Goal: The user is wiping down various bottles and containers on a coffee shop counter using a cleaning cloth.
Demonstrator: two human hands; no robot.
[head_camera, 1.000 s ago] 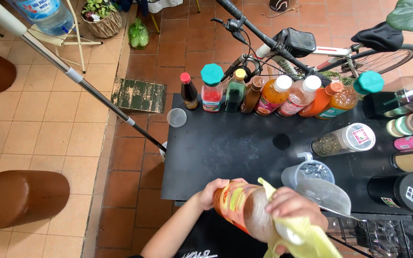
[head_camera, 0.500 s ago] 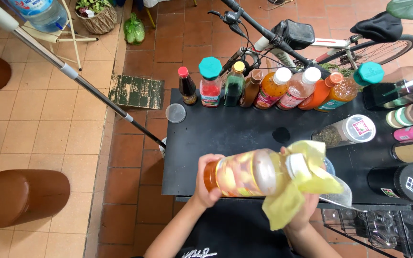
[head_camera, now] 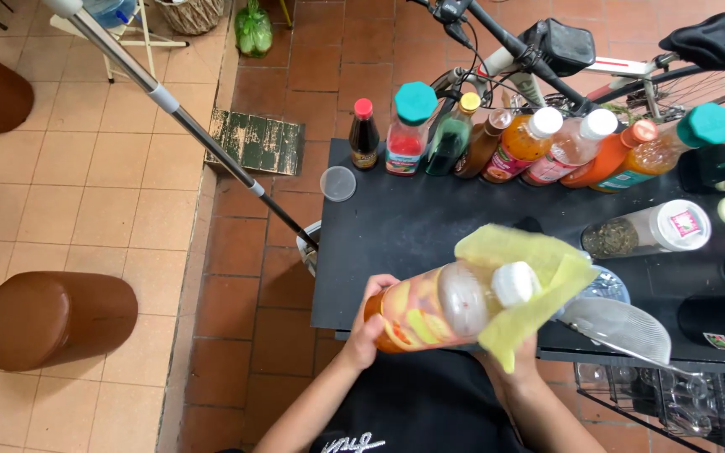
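Clear plastic bottle (head_camera: 438, 306) w/ orange liquid, a colourful label and a white cap, held on its side just above the near edge of a black table (head_camera: 396, 243). Left hand (head_camera: 372, 323) is closed round the bottle's base end, fingers wrapped. A soft yellow cloth (head_camera: 522, 277) is draped round the cap end; the right hand (head_camera: 518, 356) sits under it, mostly hidden, so can't tell its grip, tho it seems to cup the cloth against the bottle. Just right of the cloth, a clear mesh strainer (head_camera: 623, 323). Along the table's far edge, a row of sauce bottles (head_camera: 539, 143) w/ red, teal, yellow, white & orange caps; spice jars (head_camera: 648, 235) lie at the right. A small clear lid (head_camera: 337, 183) rests at the far-left corner. Behind the table a bicycle (head_camera: 597, 59). Floor is terracotta and beige tile; brown rounded stool (head_camera: 56, 319) at left; a metal pole (head_camera: 186, 126) slants across.
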